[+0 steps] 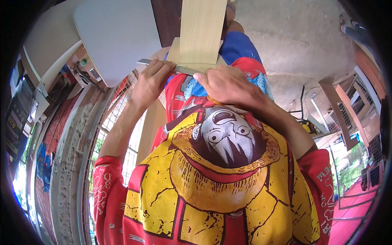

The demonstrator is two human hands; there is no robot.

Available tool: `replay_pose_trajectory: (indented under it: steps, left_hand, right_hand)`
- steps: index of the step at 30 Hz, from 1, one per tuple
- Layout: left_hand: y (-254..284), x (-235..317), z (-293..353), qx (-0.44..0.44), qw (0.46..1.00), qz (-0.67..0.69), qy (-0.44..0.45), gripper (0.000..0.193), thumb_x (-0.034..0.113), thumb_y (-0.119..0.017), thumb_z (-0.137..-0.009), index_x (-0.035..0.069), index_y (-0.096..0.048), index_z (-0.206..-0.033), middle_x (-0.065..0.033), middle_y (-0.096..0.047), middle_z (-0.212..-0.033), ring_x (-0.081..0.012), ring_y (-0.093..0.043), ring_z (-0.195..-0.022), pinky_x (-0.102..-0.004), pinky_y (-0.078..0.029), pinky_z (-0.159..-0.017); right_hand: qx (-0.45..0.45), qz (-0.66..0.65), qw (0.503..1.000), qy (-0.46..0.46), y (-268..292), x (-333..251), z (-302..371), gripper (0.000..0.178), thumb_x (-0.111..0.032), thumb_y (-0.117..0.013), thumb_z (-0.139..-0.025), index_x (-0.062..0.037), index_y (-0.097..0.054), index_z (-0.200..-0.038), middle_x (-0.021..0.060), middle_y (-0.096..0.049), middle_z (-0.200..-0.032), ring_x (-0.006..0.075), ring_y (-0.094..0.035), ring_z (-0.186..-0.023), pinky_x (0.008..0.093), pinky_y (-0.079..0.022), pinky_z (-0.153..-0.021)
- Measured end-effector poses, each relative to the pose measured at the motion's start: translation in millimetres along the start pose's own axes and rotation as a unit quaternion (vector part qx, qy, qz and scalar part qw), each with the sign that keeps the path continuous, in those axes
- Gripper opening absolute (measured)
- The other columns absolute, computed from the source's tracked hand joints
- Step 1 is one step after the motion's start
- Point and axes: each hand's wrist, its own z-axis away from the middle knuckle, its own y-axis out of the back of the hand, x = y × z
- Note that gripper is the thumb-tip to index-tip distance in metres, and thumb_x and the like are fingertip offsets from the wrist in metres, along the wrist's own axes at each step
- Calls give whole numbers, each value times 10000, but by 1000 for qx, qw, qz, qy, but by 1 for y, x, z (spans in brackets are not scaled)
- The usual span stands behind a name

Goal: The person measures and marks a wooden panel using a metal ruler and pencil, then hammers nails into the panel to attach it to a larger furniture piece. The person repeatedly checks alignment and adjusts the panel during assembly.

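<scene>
A narrow, flat grey metal strip (185, 70) lies crosswise in front of me, its exact kind unclear. My left hand (152, 79) is closed round it near its left end, which sticks out past the knuckles. With the thumb along its top, my right hand (228, 83) grips the other end, and the fingers there are partly hidden. Just beyond the strip is the near end of a light wood board (202, 32) that runs away from me. Under that board a second light wood piece (174, 51) shows, close to the strip.
A large pale panel (118, 36) with rounded corners stands at the left, beside a dark brown panel (167, 20). Wooden boards (339, 110) lean at the right, near a yellow and black tool (307, 125). Another person's feet (349, 25) show at the far right on the concrete floor (286, 36).
</scene>
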Motion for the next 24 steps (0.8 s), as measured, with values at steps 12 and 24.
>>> replay_pose_trajectory:
  steps: [12, 24]
  left_hand:
    - [22, 11, -30, -35, 985, 114, 121, 264, 216, -795, -991, 37, -792, -1186, -170, -750, -1168, -389, -673, -1192, -521, -534, -1039]
    - [6, -1, -49, -89, 988, 62, 109, 73, 65, -696, -1049, 10, -742, -1062, -185, -638, -1041, -399, -655, -1030, -489, -548, -889]
  right_hand:
    - [-19, -11, 1000, -23, 10, -16, 22, 639, -415, -455, -1184, 81, -784, -949, 317, -766, -879, 530, -761, -875, 632, -586, -835]
    - [15, -8, 1000, -19, 3, -4, 20, 665, -452, -446, -1187, 74, -779, -954, 307, -770, -891, 516, -756, -899, 615, -592, -817]
